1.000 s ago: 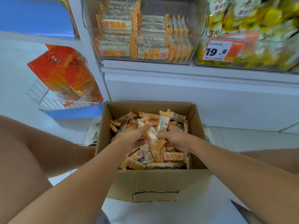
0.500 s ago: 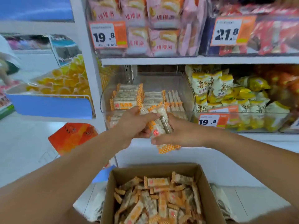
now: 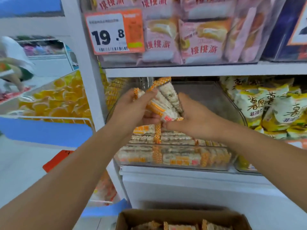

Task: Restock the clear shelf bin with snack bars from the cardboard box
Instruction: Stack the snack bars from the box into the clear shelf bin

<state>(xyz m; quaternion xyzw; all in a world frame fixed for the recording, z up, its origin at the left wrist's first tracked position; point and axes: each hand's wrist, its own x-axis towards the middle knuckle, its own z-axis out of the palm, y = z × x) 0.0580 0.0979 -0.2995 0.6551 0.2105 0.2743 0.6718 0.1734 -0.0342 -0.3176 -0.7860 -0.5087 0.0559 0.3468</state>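
Now both hands, left hand (image 3: 132,107) and right hand (image 3: 192,120), clasp a bundle of snack bars (image 3: 163,103) over the clear shelf bin (image 3: 174,161), probably squaring them to match the stacked rows.

Glossy clear plastic bin (image 3: 174,161), matt cardboard box (image 3: 126,218)

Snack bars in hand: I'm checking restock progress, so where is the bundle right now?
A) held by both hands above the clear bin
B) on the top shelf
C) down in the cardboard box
A: the left hand and right hand grip the bundle of snack bars above the clear bin.
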